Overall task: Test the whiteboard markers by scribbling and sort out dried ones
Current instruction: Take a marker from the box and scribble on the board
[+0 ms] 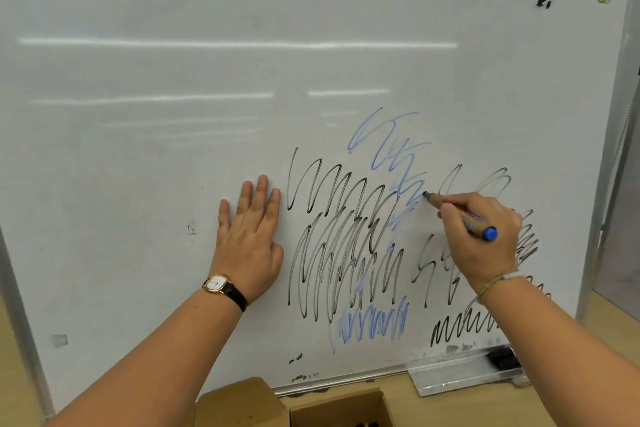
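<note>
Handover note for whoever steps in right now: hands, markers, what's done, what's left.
The left hand is open, flat on the whiteboard.
The right hand grips a blue-ended marker, tip on the board at the lower end of the upper blue scribble.
Done: black scribbles and two blue patches suggest several markers are already tested.
An open cardboard box sits below the board; its contents are barely visible.
Left: judge this marker (its line looks pale, possibly drying), sort it, and test any remaining. No sorted pile is in view.
</note>
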`<state>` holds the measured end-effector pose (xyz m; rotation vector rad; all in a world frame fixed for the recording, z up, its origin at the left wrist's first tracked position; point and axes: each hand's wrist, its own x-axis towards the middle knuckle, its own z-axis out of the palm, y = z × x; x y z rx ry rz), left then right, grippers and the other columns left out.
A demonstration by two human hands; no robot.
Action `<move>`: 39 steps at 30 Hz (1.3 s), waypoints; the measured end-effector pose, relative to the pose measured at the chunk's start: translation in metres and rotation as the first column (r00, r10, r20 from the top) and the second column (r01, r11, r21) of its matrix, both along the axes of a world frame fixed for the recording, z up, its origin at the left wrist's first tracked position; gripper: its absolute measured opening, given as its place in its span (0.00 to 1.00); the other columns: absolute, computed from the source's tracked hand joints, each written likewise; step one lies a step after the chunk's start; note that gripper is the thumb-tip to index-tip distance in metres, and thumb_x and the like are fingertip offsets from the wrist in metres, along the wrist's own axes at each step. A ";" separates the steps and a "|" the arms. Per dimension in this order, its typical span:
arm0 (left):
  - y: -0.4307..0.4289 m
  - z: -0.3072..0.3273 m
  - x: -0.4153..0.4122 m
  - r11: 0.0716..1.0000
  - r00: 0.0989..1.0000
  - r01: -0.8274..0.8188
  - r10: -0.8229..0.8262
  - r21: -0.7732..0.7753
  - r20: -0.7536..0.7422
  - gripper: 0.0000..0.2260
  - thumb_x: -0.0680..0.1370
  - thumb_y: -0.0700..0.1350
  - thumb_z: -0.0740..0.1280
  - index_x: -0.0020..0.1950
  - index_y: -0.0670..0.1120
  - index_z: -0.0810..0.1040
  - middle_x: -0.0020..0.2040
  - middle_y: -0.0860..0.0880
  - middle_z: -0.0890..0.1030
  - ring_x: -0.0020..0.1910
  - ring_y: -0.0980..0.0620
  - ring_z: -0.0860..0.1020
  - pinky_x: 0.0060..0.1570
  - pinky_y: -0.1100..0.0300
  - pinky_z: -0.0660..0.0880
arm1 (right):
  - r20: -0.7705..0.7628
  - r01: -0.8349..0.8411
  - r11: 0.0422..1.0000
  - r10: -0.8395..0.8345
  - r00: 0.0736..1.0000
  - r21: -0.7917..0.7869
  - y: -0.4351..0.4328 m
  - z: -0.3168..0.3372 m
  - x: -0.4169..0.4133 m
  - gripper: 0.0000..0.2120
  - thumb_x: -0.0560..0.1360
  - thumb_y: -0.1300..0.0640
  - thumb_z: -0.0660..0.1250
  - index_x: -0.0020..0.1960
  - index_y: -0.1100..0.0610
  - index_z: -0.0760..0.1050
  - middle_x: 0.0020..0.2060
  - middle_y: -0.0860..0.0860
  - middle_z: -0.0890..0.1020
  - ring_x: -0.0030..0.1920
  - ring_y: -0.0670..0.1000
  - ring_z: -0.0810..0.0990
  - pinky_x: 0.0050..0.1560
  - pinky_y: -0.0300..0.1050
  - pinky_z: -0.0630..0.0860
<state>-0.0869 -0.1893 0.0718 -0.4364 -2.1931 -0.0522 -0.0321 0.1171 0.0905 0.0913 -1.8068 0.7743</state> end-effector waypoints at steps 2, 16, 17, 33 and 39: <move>0.000 0.000 0.000 1.000 1.000 -0.003 0.003 -0.002 0.002 0.32 0.70 0.44 0.50 0.76 0.43 0.53 0.76 0.47 0.49 0.75 0.45 0.47 0.71 0.48 0.39 | 0.008 -0.007 0.999 0.007 1.000 0.050 -0.001 -0.004 0.000 0.11 0.71 0.48 0.59 0.40 0.49 0.79 0.31 0.38 0.75 0.35 0.45 0.74 0.50 0.55 0.70; 0.000 -0.001 0.000 0.999 0.999 0.028 -0.028 0.024 0.018 0.32 0.70 0.44 0.49 0.76 0.43 0.54 0.77 0.46 0.50 0.75 0.44 0.48 0.69 0.37 0.50 | 0.019 0.031 0.999 -0.032 0.999 0.036 0.003 -0.021 0.006 0.13 0.71 0.49 0.59 0.39 0.52 0.81 0.31 0.42 0.76 0.36 0.48 0.77 0.52 0.53 0.67; 0.000 -0.001 0.000 0.999 1.000 0.025 -0.025 0.022 0.019 0.32 0.70 0.44 0.49 0.76 0.43 0.53 0.77 0.46 0.50 0.75 0.44 0.48 0.69 0.37 0.50 | 0.028 0.037 0.999 -0.037 0.999 0.003 0.005 -0.022 0.006 0.13 0.71 0.49 0.59 0.39 0.52 0.81 0.31 0.42 0.77 0.36 0.49 0.77 0.52 0.55 0.69; -0.002 -0.004 0.000 1.000 0.999 0.016 -0.017 0.009 0.043 0.32 0.70 0.44 0.49 0.76 0.42 0.56 0.77 0.45 0.51 0.76 0.44 0.48 0.70 0.38 0.50 | 0.085 0.024 0.986 -0.038 0.996 0.163 0.004 -0.032 0.012 0.13 0.70 0.49 0.59 0.38 0.52 0.81 0.31 0.37 0.74 0.37 0.45 0.74 0.50 0.48 0.63; -0.003 -0.005 0.000 1.000 0.999 0.018 -0.018 0.001 0.039 0.32 0.70 0.44 0.50 0.76 0.43 0.54 0.77 0.45 0.52 0.76 0.44 0.48 0.70 0.38 0.50 | 0.134 -0.035 0.893 -0.029 0.991 0.450 -0.002 -0.052 0.016 0.13 0.70 0.48 0.60 0.38 0.51 0.81 0.31 0.40 0.77 0.39 0.47 0.76 0.50 0.48 0.63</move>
